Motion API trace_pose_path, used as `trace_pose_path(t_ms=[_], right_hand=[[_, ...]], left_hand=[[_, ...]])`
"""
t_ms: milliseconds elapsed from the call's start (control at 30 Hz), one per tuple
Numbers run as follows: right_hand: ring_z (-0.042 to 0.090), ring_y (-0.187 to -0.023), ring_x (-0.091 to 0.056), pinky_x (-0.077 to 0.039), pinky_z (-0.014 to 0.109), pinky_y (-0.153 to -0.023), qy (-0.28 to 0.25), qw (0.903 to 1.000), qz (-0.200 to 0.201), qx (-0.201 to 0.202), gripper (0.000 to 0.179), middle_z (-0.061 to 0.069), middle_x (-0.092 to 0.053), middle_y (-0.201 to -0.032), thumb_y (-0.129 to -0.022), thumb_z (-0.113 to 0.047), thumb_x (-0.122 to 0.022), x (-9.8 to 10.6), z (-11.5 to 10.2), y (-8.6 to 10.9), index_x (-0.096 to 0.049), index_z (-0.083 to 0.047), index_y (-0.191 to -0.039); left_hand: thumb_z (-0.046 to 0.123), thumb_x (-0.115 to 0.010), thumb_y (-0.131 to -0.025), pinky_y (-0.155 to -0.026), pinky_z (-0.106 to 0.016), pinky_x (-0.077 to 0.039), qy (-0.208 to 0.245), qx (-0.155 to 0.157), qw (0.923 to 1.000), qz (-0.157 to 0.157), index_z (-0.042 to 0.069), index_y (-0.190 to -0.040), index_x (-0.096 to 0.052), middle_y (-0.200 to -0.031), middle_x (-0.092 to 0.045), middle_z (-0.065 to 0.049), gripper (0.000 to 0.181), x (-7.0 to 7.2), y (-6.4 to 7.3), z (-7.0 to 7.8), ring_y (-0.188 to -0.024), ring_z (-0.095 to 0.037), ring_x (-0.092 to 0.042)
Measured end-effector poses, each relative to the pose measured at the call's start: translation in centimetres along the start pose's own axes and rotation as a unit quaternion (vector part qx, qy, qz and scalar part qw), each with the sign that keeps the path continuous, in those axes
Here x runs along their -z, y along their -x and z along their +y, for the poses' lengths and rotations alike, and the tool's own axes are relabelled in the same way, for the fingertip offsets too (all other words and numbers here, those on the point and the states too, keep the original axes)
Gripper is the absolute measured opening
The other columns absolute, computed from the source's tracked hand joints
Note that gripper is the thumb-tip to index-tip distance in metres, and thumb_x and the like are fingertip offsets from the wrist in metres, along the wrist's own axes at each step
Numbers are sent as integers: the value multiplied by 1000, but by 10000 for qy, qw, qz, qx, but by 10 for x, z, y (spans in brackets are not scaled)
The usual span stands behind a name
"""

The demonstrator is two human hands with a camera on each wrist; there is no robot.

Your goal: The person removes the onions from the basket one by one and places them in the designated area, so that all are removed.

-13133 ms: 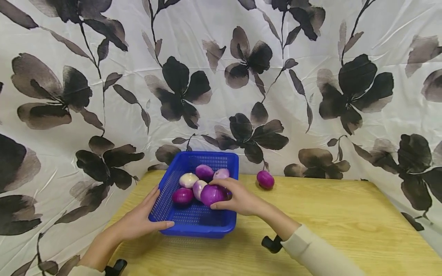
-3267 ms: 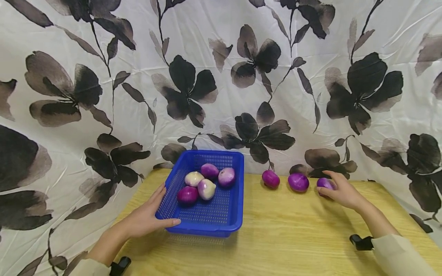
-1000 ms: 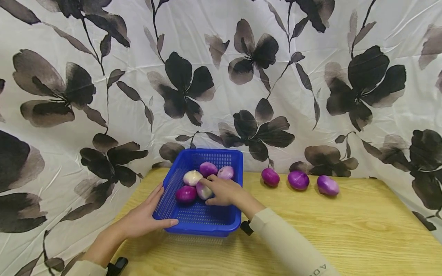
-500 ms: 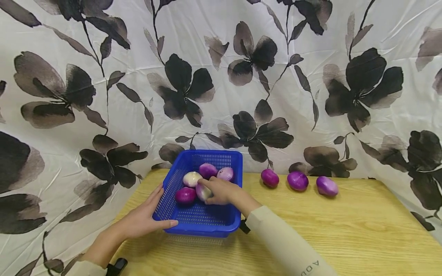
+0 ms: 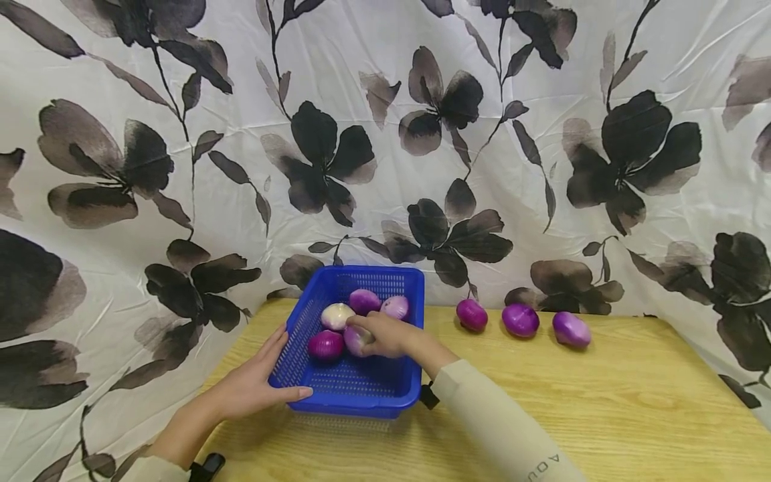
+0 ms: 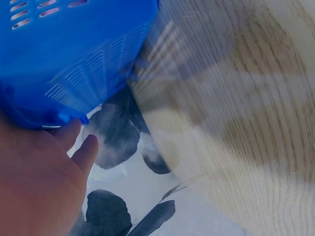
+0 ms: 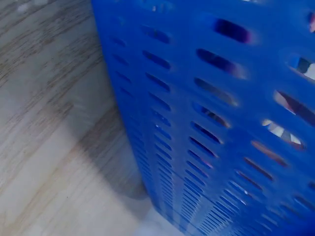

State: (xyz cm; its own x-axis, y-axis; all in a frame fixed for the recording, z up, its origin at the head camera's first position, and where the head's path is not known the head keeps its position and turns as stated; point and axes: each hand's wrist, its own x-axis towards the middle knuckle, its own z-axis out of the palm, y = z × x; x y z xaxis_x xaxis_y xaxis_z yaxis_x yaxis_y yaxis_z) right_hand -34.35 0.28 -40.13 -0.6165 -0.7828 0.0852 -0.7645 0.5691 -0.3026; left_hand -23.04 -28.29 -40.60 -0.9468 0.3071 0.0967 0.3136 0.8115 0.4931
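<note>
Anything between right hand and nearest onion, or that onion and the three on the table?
Nothing visible between the right hand and the gripped onion. The right wall of the blue basket stands between that onion and the three onions on the table; it likely needs lifting over.

A rectangular blue basket (image 5: 361,403) with slotted walls is set upright at the left, its left wall and near rim touched by the left hand (image 5: 249,388). Inside it, a pale purple onion (image 5: 355,341) is gripped by the right hand (image 5: 388,335) and partly covered by the fingers. Just to its left a magenta onion (image 5: 325,345) is placed, with a whitish onion (image 5: 336,317) set beyond. Toward the far end a purple onion (image 5: 364,302) and, farther right, a lilac onion (image 5: 395,307) are contained. Outside, to the right, a spaced row is formed by a reddish-purple onion (image 5: 472,314), a violet onion (image 5: 521,320) and a two-toned onion (image 5: 571,330), its right side paler.
</note>
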Motion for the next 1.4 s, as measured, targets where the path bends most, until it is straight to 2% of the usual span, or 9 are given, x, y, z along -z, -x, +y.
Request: trace_pose_path(t_ms=[167,433,667,767,900,1067,1167,1300,1400], right_hand=[[25,-122,-58,-44,39,-109,-483,9976,465,147,61,12,-62,-139,-94,-17,-74,8,-1,9,-49,-7,-149],[23,-108,-68,-55,30,-89,-1786,9750,1303,238,62,11,-64,-136,-93,-13,-76,30,-4,33,-50,-13,-150],[32,-110,-69,-58,37,-92,-2561,9565,1401,16,61,19,-60,-136,-95,-7,-71,41,5,60,-47,-4,-150],[34,-111,-69,-57,41,-95,-2664,9542,1355,-127,61,20,-56,-142,-96,-8,-69,46,9,73,-44,-5,-152],[31,-108,-71,-58,41,-92,-2487,9575,1422,-336,61,17,-56,-144,-96,-14,-71,53,16,91,-46,-12,-152],[27,-101,-74,-59,38,-86,-2294,9573,1710,-407,62,18,-62,-136,-95,-16,-74,57,29,112,-47,-10,-151],[28,-98,-74,-60,38,-84,-2449,9517,1811,-389,62,20,-64,-132,-95,-14,-74,56,38,124,-46,-6,-151],[30,-101,-72,-59,39,-87,-2564,9474,1847,-502,61,19,-65,-126,-96,-12,-73,54,47,136,-46,-4,-150],[29,-103,-71,-58,41,-89,-2397,9510,1805,-749,62,17,-66,-123,-96,-15,-73,51,54,145,-46,-5,-150]], left_hand=[[64,-76,-82,-111,-71,-30,-24,5,10000,-21,-5,-161,-12,-170,-6,-21,123,-1,-1,1,-150,-52,-21],[63,-76,-82,-110,-72,-30,-18,43,10000,-20,-3,-162,-10,-171,-6,-20,123,-1,-2,-2,-150,-52,-20],[62,-76,-83,-109,-73,-31,-10,81,10000,-57,-4,-162,-11,-170,-5,-20,122,1,-1,-1,-150,-53,-20],[62,-76,-83,-109,-73,-31,22,76,9999,-69,-3,-162,-11,-171,-5,-20,122,2,-1,1,-150,-53,-19],[60,-77,-83,-110,-73,-30,41,41,10000,-40,-3,-162,-10,-171,-4,-19,121,1,-2,0,-151,-52,-18],[60,-77,-84,-110,-73,-30,21,37,10000,-35,-3,-162,-10,-171,-5,-19,121,1,-4,-1,-150,-53,-18],[61,-76,-83,-110,-73,-29,19,36,10000,-49,-3,-162,-10,-171,-5,-20,121,1,-5,-1,-151,-52,-18],[61,-76,-83,-110,-73,-29,20,20,10000,-56,-3,-162,-10,-170,-5,-20,121,0,-5,-1,-150,-53,-18],[61,-77,-83,-110,-73,-30,44,15,10000,-41,-3,-162,-10,-170,-5,-21,122,0,-4,-1,-150,-53,-19]])
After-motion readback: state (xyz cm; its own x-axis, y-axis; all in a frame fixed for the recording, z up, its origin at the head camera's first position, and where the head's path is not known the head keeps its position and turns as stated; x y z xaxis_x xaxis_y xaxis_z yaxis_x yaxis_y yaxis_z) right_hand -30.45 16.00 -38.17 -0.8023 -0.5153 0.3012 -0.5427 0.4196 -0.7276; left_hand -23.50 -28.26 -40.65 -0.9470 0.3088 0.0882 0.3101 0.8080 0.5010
